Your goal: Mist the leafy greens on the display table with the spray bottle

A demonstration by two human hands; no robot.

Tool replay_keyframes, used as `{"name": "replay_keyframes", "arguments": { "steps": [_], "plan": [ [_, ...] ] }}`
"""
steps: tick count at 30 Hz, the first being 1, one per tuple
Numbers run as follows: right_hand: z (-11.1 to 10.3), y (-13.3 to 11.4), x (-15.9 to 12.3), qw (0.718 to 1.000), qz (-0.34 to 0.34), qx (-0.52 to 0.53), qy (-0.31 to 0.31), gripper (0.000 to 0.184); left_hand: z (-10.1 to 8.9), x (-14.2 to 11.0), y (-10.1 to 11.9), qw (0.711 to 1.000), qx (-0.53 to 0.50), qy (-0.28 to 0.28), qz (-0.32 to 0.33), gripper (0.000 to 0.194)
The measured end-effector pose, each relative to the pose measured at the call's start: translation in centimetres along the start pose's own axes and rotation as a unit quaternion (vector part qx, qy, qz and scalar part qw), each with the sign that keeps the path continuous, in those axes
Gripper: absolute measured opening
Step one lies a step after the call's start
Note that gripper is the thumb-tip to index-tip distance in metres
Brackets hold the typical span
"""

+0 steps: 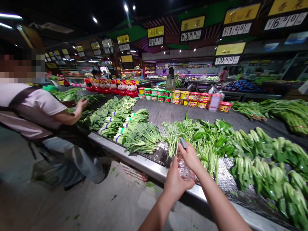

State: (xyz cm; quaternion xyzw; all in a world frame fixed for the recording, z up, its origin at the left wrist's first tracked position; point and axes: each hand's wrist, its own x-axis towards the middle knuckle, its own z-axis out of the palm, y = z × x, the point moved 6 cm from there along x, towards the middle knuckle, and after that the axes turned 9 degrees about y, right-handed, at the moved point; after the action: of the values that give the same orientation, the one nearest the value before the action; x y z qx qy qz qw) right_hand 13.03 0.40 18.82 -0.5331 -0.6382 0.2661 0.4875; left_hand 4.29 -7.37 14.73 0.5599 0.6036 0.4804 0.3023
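Both my hands are closed around a clear, ribbed spray bottle [185, 170] in front of the vegetable counter. My left hand [174, 181] cups its body from below and the left. Higher up, my right hand [189, 155] grips its top, where a grey head [183, 143] sticks out; the fingers underneath are partly hidden. Just past the bottle lie loose leafy greens with long stems [209, 141]. To their left are green bunches [144, 138], some bound with purple or green tape. Bok choy [262, 173] lies in rows on the right.
A metal edge [134, 158] runs along the counter's front. Stacked tubs [161, 94] and red figurines [125, 87] line the back, beside a dark-topped bottle [170, 81]. A person in an apron [40, 106] works at the left. Price signs [191, 29] hang overhead. Leaf scraps lie on the floor.
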Motion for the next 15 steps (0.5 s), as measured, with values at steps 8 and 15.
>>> {"name": "replay_keyframes", "arguments": {
  "steps": [8, 15],
  "plan": [
    [1.3, 0.0, -1.1, 1.000, 0.003, 0.006, -0.016, 0.041, -0.8, -0.7, -1.0, 1.000, 0.017, 0.004, 0.016, 0.097],
    [1.5, -0.9, -1.8, 1.000, -0.004, 0.016, -0.016, 0.039, -1.2, -1.1, -1.3, 1.000, 0.013, 0.004, 0.011, 0.098]
  ]
}}
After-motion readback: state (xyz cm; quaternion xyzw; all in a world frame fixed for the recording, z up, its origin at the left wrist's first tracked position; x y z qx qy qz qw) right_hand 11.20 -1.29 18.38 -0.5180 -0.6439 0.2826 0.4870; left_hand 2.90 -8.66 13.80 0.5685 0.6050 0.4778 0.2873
